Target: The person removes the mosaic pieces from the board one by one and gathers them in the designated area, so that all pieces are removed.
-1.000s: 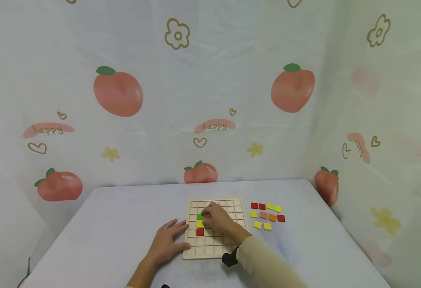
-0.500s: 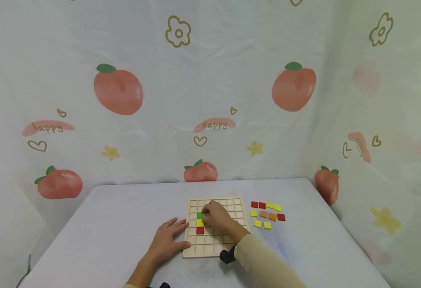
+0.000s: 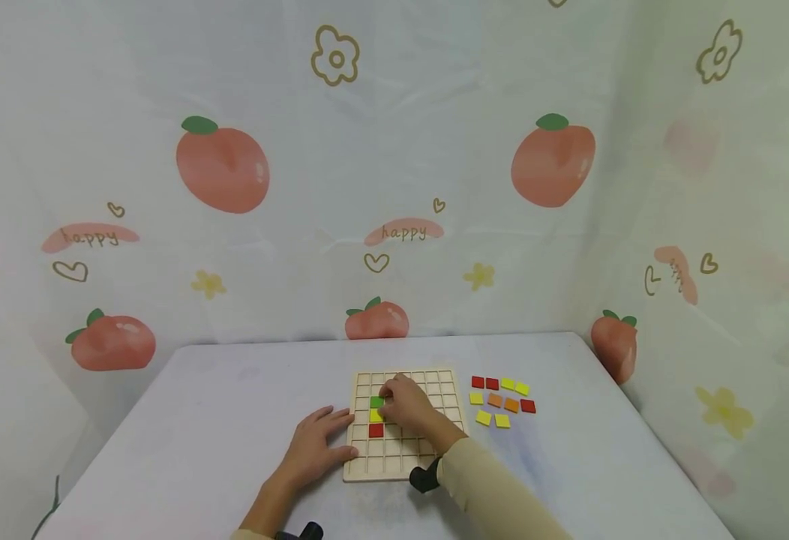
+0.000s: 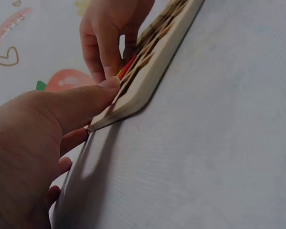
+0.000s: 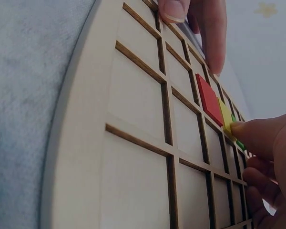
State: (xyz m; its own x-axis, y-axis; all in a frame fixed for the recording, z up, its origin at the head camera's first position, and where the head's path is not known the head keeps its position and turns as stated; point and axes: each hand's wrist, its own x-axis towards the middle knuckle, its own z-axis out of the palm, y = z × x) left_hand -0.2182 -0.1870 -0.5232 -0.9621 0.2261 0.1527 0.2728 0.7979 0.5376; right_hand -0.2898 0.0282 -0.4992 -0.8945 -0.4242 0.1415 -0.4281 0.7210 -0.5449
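A square wooden grid board (image 3: 384,469) lies on the table, a red tile (image 3: 376,430), a yellow tile (image 3: 376,415) and a green tile (image 3: 377,402) in a column of its cells. My left hand (image 3: 313,448) spreads along the board's left edge, fingers nearly straight; its thumb (image 4: 95,95) rests on the rim in the left wrist view. My right hand (image 3: 409,405) reaches over the board, index fingertip at the green tile's far side. In the right wrist view its thumb (image 5: 257,136) overlaps the yellow tile, right beside the green one; the index fingertip is hidden there.
Several loose tiles, red, yellow and orange (image 3: 511,405), lie flat to the right of the board. A printed cloth (image 3: 394,150) hangs behind the white table (image 3: 219,420). Black wrist cameras (image 3: 424,478) sit on both wrists.
Both hands, the board and the tiles keep nearly the same places. The head view has tilted slightly, so the scene sits a little higher in it.
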